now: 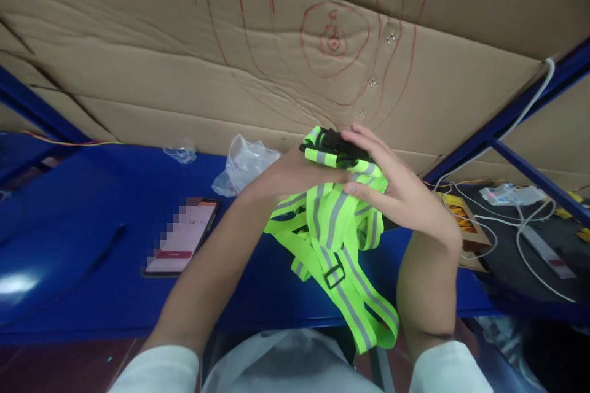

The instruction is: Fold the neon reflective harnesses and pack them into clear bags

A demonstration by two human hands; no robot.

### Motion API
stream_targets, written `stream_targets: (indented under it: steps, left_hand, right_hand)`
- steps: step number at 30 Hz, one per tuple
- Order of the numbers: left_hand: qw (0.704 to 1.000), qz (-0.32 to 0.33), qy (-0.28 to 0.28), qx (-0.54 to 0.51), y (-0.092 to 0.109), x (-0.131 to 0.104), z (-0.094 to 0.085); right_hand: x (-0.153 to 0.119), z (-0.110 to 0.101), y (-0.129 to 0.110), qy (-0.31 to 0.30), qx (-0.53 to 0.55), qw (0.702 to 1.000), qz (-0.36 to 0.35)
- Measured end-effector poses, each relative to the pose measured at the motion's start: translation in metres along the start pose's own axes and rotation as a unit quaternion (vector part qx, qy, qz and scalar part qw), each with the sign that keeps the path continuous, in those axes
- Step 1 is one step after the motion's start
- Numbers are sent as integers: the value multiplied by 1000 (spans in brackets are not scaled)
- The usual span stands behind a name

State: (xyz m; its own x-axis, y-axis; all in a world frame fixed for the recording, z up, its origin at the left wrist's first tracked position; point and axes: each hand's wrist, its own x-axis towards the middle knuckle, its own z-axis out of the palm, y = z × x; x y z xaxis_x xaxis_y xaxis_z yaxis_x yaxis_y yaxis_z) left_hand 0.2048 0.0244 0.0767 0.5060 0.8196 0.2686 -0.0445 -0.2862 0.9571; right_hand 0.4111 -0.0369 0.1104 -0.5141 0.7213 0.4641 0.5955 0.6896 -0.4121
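Observation:
A reflective strap vest (334, 218), neon yellow-green with grey stripes, is bunched up between my hands above the blue table. My left hand (322, 171) reaches in among the straps, which cover most of its fingers. My right hand (394, 181) holds the bundle from the right, thumb against the straps and fingers over the black part (343, 146) at the top. Strap loops with a black slider buckle (334, 275) hang down past the table's front edge.
On the blue table (92, 196) lie a phone (188, 236) and a crumpled clear plastic bag (246, 163). Cardboard (161, 61) with red drawn lines stands behind. To the right are an open carton (461, 221), white cables (520, 221) and a blue frame bar (534, 175).

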Motion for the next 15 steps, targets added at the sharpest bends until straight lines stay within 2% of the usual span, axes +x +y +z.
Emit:
stream_targets:
  steps: [5,11,15]
  left_hand:
    - [999,-6,-33,11,-10,3,3]
    - [998,-29,-18,60,-21,7,-2]
    - [994,-37,-65,81,-16,6,-6]
  right_hand:
    - [2,6,6,-30,-7,1000,-7]
    - [11,21,10,34,-20,999,-11]
    - [15,24,10,52,-37,998,-25]
